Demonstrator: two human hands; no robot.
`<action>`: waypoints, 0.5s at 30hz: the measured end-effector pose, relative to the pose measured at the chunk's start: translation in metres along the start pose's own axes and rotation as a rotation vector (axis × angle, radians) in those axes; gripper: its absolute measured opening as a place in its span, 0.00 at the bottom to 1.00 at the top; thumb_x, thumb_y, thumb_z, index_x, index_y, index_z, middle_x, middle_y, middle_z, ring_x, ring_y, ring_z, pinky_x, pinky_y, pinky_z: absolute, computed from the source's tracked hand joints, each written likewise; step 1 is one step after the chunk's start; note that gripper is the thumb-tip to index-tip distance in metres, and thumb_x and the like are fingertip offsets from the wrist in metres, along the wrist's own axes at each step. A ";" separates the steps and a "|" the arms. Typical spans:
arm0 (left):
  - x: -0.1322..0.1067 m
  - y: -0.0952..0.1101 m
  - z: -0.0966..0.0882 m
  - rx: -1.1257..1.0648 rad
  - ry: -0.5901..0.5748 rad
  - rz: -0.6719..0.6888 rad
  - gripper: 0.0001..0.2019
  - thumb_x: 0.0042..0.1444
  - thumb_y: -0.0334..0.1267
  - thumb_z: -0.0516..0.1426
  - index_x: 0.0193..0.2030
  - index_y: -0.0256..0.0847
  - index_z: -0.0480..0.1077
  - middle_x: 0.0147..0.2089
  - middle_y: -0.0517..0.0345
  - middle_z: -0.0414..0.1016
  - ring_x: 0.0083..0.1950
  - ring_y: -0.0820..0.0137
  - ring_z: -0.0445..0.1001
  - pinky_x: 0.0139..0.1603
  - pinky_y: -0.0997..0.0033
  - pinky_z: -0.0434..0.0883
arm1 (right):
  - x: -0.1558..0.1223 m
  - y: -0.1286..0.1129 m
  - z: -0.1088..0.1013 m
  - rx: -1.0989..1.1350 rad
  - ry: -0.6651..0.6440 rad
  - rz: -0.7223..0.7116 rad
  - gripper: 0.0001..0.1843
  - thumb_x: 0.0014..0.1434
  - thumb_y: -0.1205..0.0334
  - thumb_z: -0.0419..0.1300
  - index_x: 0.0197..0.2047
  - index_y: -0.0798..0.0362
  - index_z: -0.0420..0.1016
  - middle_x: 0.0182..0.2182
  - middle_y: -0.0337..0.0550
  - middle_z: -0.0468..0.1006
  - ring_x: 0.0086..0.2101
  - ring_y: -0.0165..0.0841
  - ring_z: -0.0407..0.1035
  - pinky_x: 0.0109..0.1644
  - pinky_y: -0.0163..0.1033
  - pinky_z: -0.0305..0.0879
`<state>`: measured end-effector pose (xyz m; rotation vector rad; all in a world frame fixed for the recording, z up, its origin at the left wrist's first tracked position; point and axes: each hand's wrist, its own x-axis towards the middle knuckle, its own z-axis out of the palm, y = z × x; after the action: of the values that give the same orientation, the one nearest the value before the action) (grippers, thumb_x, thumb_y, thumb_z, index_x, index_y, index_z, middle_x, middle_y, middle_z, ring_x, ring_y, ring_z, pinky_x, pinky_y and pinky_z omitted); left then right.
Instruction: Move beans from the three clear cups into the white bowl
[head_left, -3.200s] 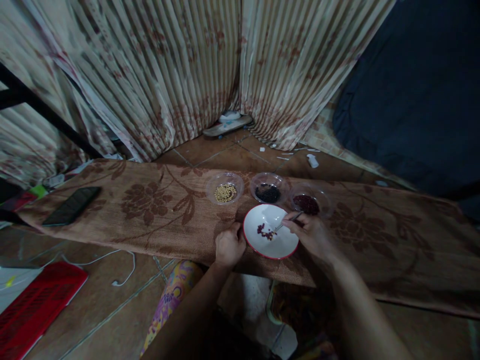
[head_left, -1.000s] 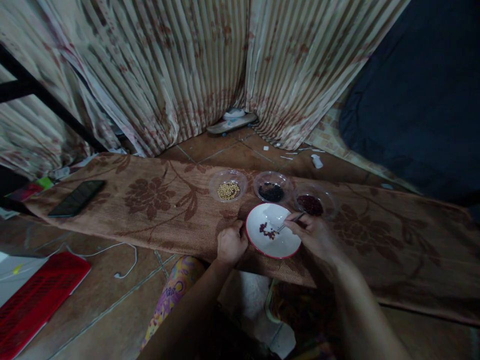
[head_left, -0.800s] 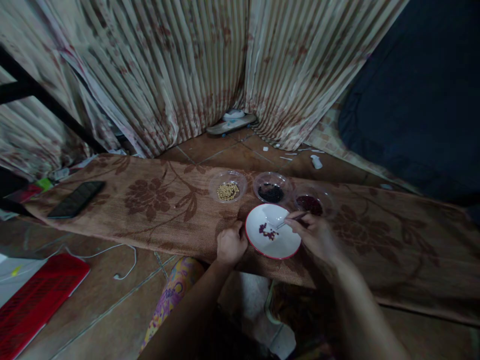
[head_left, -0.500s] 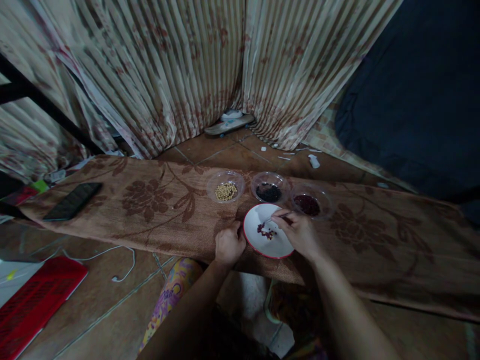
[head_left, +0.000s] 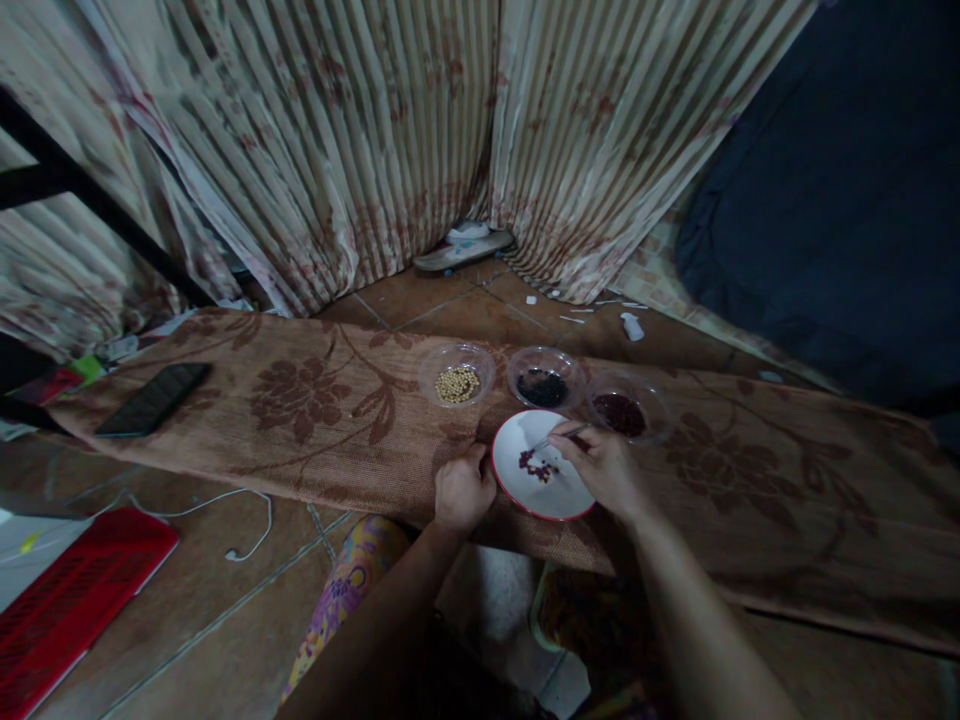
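Observation:
A white plate point(head_left: 517, 490) with a red rim lies on the cloth-covered bench, holding a small cluster of mixed dark red, black and pale beans point(head_left: 538, 466). My left hand point(head_left: 463, 492) is closed at the plate's left rim, thumb and fingers against the edge. Over the right side of the plate, my right hand point(head_left: 604, 465) pinches thin metal tweezers point(head_left: 541, 443), their tips pointing left above the beans. Behind the plate stand three clear plastic bowls: one with yellow soybeans point(head_left: 457, 384), one with black beans point(head_left: 543, 388), one with dark red beans point(head_left: 619, 412).
A dark phone point(head_left: 154, 400) lies on the left of the brown floral tablecloth point(head_left: 390, 465). Striped curtains point(head_left: 360, 150) hang behind, with a skateboard point(head_left: 463, 252) at their foot. A red basket point(head_left: 90, 590) and a white cable point(head_left: 247, 492) are on the floor at left.
The view has shifted slightly, so everything sits a little further right. Both hands stay at the plate; the tweezers remain over it, and the bean cluster looks slightly rearranged.

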<state>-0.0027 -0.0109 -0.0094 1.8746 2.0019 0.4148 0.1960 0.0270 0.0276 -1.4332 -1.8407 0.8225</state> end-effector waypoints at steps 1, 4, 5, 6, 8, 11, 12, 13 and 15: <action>0.000 0.000 0.000 0.002 -0.007 -0.006 0.12 0.59 0.41 0.47 0.42 0.46 0.70 0.35 0.57 0.77 0.37 0.71 0.74 0.37 0.75 0.63 | 0.000 0.000 0.000 -0.002 0.004 0.001 0.16 0.57 0.49 0.55 0.35 0.52 0.76 0.29 0.41 0.78 0.28 0.33 0.69 0.35 0.37 0.63; 0.000 0.002 -0.001 0.007 -0.031 -0.031 0.12 0.59 0.41 0.47 0.42 0.45 0.71 0.35 0.57 0.77 0.38 0.71 0.74 0.38 0.75 0.63 | 0.000 0.001 0.001 0.000 0.021 0.011 0.17 0.56 0.48 0.55 0.35 0.53 0.76 0.28 0.41 0.77 0.27 0.33 0.68 0.34 0.37 0.63; 0.000 0.002 -0.002 0.006 -0.035 -0.036 0.12 0.59 0.41 0.47 0.42 0.45 0.70 0.35 0.56 0.77 0.38 0.71 0.74 0.38 0.75 0.63 | 0.001 0.001 0.001 -0.001 0.025 0.017 0.17 0.56 0.48 0.55 0.35 0.53 0.76 0.27 0.40 0.77 0.26 0.33 0.68 0.34 0.37 0.63; 0.000 0.002 -0.002 0.003 -0.036 -0.038 0.12 0.59 0.41 0.47 0.43 0.45 0.70 0.35 0.57 0.77 0.38 0.71 0.74 0.38 0.75 0.63 | 0.001 0.002 0.000 -0.003 0.025 0.021 0.17 0.56 0.48 0.55 0.35 0.53 0.76 0.27 0.40 0.77 0.26 0.33 0.68 0.34 0.37 0.63; 0.000 0.002 -0.002 0.000 -0.036 -0.035 0.12 0.58 0.41 0.48 0.43 0.45 0.70 0.35 0.57 0.77 0.38 0.71 0.74 0.37 0.76 0.63 | 0.001 0.003 0.000 -0.009 0.030 0.022 0.17 0.56 0.48 0.55 0.35 0.53 0.76 0.26 0.40 0.77 0.26 0.33 0.68 0.34 0.37 0.63; 0.000 0.000 0.000 0.003 -0.017 -0.011 0.12 0.59 0.41 0.47 0.42 0.45 0.70 0.35 0.57 0.77 0.37 0.71 0.74 0.37 0.75 0.63 | 0.001 0.004 0.000 -0.017 0.045 0.017 0.17 0.56 0.48 0.55 0.35 0.53 0.76 0.26 0.40 0.77 0.26 0.33 0.68 0.34 0.37 0.63; 0.000 0.000 0.000 0.004 -0.007 -0.003 0.12 0.59 0.41 0.47 0.42 0.45 0.70 0.35 0.57 0.77 0.37 0.71 0.74 0.37 0.75 0.63 | 0.002 0.004 0.000 -0.015 0.054 0.016 0.17 0.56 0.48 0.56 0.35 0.53 0.76 0.25 0.40 0.77 0.26 0.34 0.69 0.33 0.37 0.63; 0.000 -0.001 0.001 0.005 0.000 0.005 0.12 0.59 0.40 0.47 0.41 0.45 0.70 0.35 0.57 0.77 0.37 0.71 0.74 0.37 0.75 0.63 | 0.002 0.004 0.000 -0.010 0.061 0.014 0.17 0.56 0.48 0.56 0.35 0.53 0.76 0.26 0.41 0.77 0.26 0.34 0.69 0.33 0.37 0.63; 0.000 -0.001 0.002 0.005 0.003 0.006 0.12 0.59 0.40 0.47 0.41 0.45 0.70 0.35 0.57 0.77 0.37 0.71 0.74 0.37 0.75 0.63 | 0.001 0.004 0.000 0.002 0.067 0.012 0.17 0.56 0.48 0.56 0.35 0.53 0.76 0.28 0.42 0.78 0.28 0.34 0.69 0.34 0.37 0.64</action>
<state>-0.0029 -0.0110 -0.0112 1.8850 2.0016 0.4148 0.1977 0.0291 0.0242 -1.4539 -1.7825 0.7733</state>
